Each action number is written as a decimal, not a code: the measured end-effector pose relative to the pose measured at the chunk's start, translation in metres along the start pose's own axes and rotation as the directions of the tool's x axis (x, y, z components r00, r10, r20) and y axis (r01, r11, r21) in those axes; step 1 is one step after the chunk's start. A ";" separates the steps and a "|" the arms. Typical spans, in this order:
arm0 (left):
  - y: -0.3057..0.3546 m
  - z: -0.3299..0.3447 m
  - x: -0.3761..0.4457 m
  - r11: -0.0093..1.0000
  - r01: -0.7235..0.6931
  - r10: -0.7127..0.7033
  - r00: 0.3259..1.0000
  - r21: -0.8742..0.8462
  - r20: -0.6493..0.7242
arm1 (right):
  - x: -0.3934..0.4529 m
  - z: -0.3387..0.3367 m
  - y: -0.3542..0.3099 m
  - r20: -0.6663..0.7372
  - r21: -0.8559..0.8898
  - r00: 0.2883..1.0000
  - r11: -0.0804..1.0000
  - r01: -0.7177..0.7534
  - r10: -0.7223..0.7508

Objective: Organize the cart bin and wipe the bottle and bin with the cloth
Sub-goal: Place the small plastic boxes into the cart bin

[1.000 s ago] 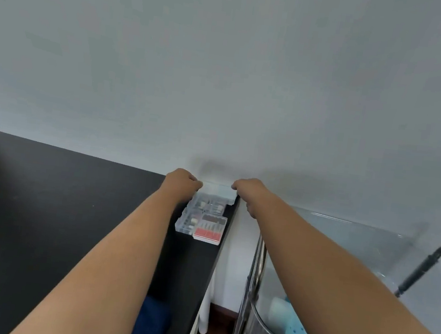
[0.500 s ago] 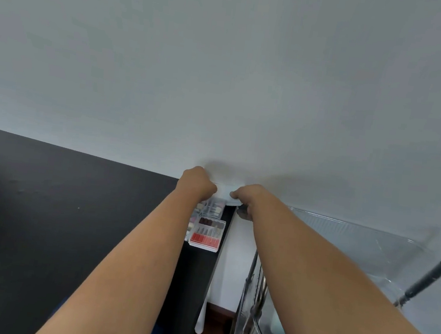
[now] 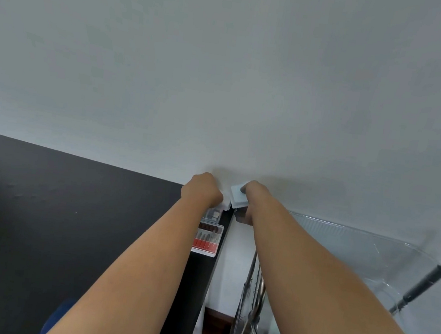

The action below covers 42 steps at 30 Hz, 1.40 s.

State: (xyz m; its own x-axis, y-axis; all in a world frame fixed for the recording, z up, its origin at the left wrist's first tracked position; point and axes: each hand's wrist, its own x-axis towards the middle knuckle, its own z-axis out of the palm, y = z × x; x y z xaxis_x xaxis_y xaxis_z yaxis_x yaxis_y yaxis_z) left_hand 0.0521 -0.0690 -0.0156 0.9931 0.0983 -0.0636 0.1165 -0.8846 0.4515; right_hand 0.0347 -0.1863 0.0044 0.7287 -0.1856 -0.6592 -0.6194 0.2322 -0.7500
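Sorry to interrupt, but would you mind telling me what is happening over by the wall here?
A person is reaching both arms to the far corner of the black table. The right hand holds a small pale box at the wall; the left hand is curled beside it, above a clear case of drill bits. A clear cart bin stands to the right. No cloth or bottle is visible.

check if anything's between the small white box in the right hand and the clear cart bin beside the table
Nothing visible blocks it. The right hand holds the small white box at the table's far corner, and the cart bin sits open just to the right, with only a bare gap between.
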 end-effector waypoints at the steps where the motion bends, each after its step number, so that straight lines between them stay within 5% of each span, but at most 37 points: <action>1: 0.003 0.001 -0.001 1.000 -0.005 0.005 1.000 -0.004 0.006 | -0.005 0.000 0.000 0.009 0.050 0.999 0.998 -0.033 0.033; 15: -0.006 -0.001 0.001 0.949 0.004 0.010 0.999 -0.314 0.041 | 0.012 -0.001 0.001 0.100 0.118 0.989 0.989 0.094 -0.106; 22: -0.021 -0.015 -0.005 0.776 -0.018 0.032 0.999 -0.631 0.012 | 0.001 -0.001 0.005 0.243 0.268 0.942 0.950 0.162 -0.229; 27: -0.015 -0.033 -0.023 0.727 -0.062 0.026 0.998 -0.684 -0.063 | -0.016 -0.010 0.007 0.295 0.262 0.909 0.939 0.221 -0.296; 35: 0.033 -0.066 -0.065 0.627 -0.181 0.082 0.983 -0.757 -0.167 | -0.059 -0.081 -0.014 0.264 0.325 0.824 0.851 0.413 -0.501; 42: 0.107 -0.050 -0.105 0.627 -0.254 0.257 0.960 -0.736 -0.113 | -0.076 -0.192 -0.024 0.171 0.115 0.800 0.818 0.564 -0.576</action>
State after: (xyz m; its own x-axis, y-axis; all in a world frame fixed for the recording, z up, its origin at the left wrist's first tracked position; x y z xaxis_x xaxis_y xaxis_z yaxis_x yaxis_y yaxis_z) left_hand -0.0391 -0.1511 0.0840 0.9845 -0.0815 0.1553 -0.1708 -0.2445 0.9545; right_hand -0.0622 -0.3611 0.0627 0.9891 -0.1192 -0.0862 -0.0618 0.1952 -0.9788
